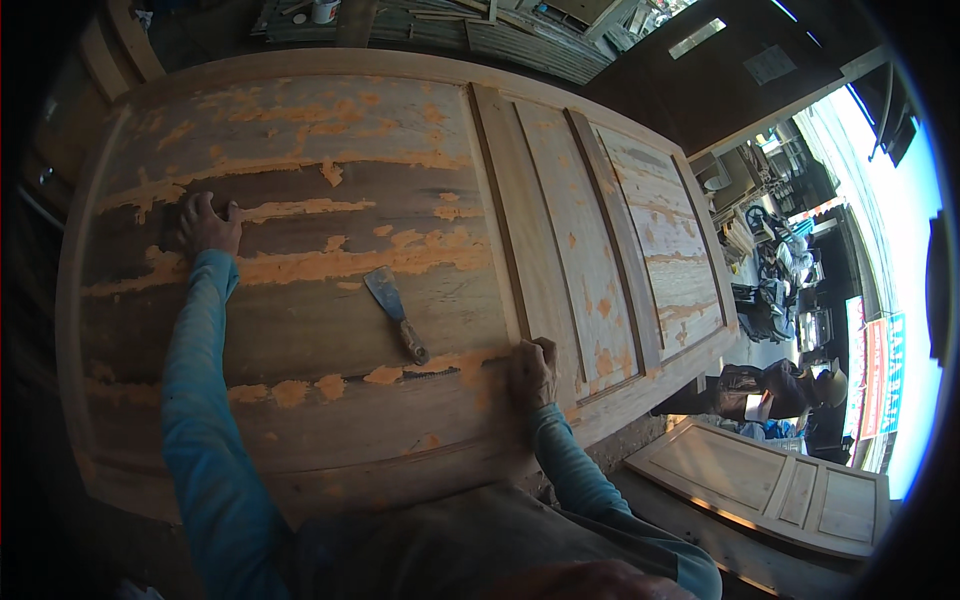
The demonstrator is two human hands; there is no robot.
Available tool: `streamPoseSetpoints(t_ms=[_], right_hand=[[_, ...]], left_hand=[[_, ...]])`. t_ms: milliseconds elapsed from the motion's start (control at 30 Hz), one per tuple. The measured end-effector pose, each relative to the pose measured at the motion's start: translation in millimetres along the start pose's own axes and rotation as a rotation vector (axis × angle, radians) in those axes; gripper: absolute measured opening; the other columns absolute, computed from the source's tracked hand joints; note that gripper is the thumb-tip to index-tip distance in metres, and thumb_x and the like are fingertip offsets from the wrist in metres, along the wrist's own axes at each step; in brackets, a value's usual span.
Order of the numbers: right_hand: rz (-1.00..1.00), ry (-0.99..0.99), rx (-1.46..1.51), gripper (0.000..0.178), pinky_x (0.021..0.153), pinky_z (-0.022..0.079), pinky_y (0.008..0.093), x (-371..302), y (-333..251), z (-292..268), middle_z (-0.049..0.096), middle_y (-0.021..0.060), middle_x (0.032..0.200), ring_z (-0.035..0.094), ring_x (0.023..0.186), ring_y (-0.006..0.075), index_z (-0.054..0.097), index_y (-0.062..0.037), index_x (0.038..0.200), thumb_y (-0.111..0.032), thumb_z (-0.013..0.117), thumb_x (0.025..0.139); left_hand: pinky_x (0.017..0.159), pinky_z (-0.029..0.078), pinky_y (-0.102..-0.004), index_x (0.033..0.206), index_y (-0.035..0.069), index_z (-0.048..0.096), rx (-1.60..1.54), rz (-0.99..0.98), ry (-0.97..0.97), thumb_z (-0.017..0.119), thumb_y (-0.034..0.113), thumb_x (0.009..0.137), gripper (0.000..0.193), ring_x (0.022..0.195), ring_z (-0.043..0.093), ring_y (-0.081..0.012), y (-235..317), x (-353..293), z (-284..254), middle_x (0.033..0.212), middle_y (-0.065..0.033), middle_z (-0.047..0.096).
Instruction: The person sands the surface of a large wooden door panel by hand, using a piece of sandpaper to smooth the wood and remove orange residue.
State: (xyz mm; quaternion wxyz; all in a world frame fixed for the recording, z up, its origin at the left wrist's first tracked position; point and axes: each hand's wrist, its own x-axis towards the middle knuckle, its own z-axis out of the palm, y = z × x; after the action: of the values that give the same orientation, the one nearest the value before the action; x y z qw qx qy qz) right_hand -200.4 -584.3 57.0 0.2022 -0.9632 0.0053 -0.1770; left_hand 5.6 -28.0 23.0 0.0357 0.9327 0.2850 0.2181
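A large wooden door (300, 330) lies flat before me, its panels streaked and spotted with orange filler. My left hand (210, 228) rests on the big panel at the left, with bent fingers and the thumb apart; I see nothing in it. My right hand (538, 372) is closed low against the door, by the right end of the big panel. Its fingertips are partly hidden and blurred, so what it holds, if anything, does not show. Between the hands, touching neither, a putty knife (397, 315) lies on the panel with its blade pointing away.
At the lower right lies a smaller panelled wooden piece (755, 480). A dark board (725, 75) stands at the far right. Beyond the right end of the door are a person (770, 390) and parked motorbikes (775, 270). A white bucket (325, 11) stands at the far side.
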Motion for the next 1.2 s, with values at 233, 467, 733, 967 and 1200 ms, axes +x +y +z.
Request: streamPoseSetpoints(t_ms=[233,467,733,967,1200], right_hand=[[0.028,-0.026,-0.044,0.011,0.078,0.05,0.0507,-14.6,-3.8,-11.2,0.058,0.0165,0.108,0.061,0.095,0.0406,0.062,-0.0105,0.099,-0.015,0.064,0.089],[0.066,-0.024,0.052,0.009,0.08,0.049,0.0521,59.2,-16.8,18.6,0.058,0.0142,0.107,0.059,0.097,0.04,0.06,-0.0113,0.097,-0.018,0.062,0.091],[0.051,-0.061,-0.04,0.012,0.077,0.05,0.0513,-29.3,0.4,-16.7,0.058,0.0148,0.107,0.06,0.093,0.0411,0.062,-0.0123,0.099,-0.017,0.066,0.088],[0.02,-0.039,0.011,0.015,0.076,0.05,0.0518,19.0,2.3,6.4,0.059,0.0133,0.11,0.06,0.093,0.0403,0.062,-0.0129,0.101,-0.018,0.067,0.087],[-0.016,-0.025,-0.068,0.007,0.078,0.051,0.0506,9.8,-1.3,-0.4,0.058,0.0163,0.106,0.061,0.092,0.041,0.062,-0.0102,0.096,-0.013,0.064,0.09]], left_hand=[[0.11,0.034,-0.0535,0.134,0.016,0.052,-0.022,-0.03,-0.066,0.063,0.047,0.09,0.054,0.137,0.041,-0.0314,13.2,0.2,-16.9,0.146,-0.0091,0.046],[0.11,0.034,-0.0531,0.133,0.016,0.052,-0.029,-0.031,-0.065,0.062,0.047,0.091,0.054,0.137,0.04,-0.0305,8.7,0.5,-13.3,0.146,-0.0085,0.045],[0.109,0.035,-0.0524,0.133,0.016,0.053,-0.016,-0.027,-0.057,0.062,0.047,0.09,0.053,0.136,0.042,-0.0303,10.5,-1.8,-19.6,0.144,-0.0087,0.046],[0.11,0.034,-0.0534,0.133,0.015,0.053,-0.048,-0.012,-0.041,0.062,0.047,0.09,0.054,0.137,0.041,-0.0316,6.0,-1.0,-7.2,0.146,-0.009,0.046],[0.11,0.034,-0.0527,0.133,0.015,0.053,-0.021,-0.026,-0.067,0.063,0.046,0.09,0.053,0.137,0.041,-0.0308,8.5,-1.2,-15.5,0.147,-0.0078,0.045]])
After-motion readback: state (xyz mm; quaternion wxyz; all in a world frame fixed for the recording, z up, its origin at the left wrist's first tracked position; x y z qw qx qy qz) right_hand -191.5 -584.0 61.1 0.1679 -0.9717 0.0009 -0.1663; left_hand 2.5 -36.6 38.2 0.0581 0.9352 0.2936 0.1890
